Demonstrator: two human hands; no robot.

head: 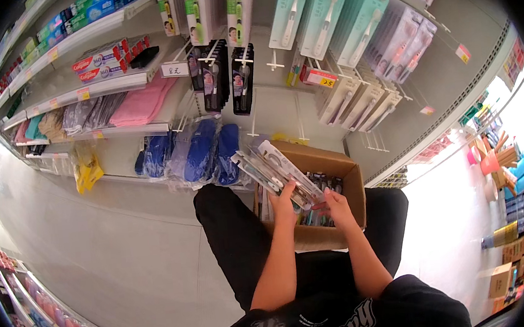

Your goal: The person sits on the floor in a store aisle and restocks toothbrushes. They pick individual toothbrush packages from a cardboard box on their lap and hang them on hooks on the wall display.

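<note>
Several packaged toothbrushes (286, 173) are fanned out at an angle over an open cardboard box (356, 197). My left hand (285, 202) grips them near their lower left side. At their lower right end, my right hand (336, 206) has its fingers on or close to a pack; the exact contact is hard to tell. The box stands between my knees and holds more packaged toothbrushes (324, 181), partly hidden by my hands and the held packs.
Toothbrush packs (326, 17) hang from hooks ahead, above bare metal hooks (253, 117). Blue slippers in plastic (200, 145) lie on the bottom shelf. Toothpaste boxes (99, 63) and folded pink cloths (140, 104) sit on shelves at left. A yellow plastic bag (87, 167) hangs over a shelf edge.
</note>
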